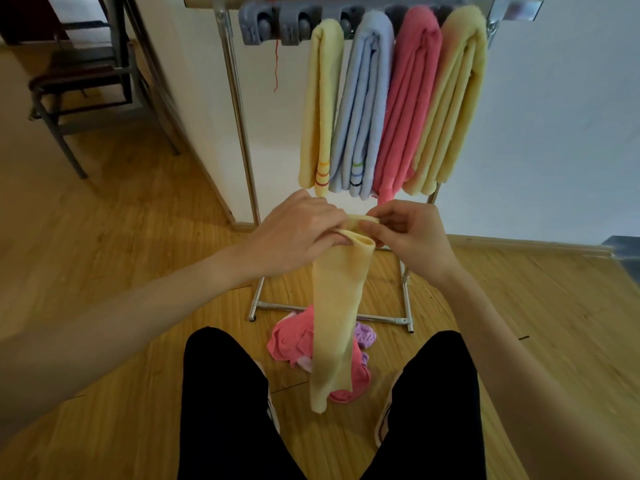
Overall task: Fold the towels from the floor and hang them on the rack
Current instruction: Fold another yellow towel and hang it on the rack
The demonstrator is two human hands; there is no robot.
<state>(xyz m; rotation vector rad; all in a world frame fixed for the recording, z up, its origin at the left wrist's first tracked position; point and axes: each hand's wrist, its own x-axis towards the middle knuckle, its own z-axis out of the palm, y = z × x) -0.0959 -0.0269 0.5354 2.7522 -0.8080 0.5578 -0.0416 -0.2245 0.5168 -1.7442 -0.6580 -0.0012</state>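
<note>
1. Both grips are closed on the top edge of a long pale yellow terry towel [334,317]: left hand [298,233] and right hand [407,233] pinch it close together, forearms reaching forward.
2. No readable writing or brand shows.
3. It hangs between black-trousered legs [225,403], over crumpled pink and purple towels [291,341] on the wooden floor [121,237].
4. Beyond, a metal rack [242,116] carries four folded towels [391,98]: yellow, blue, pink, yellow.

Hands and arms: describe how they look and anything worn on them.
Both arms are bare to the frame edge, no sleeves showing. The left hand and right hand wear no gloves; no rings, watch or bracelets show on fingers or wrists.
</note>
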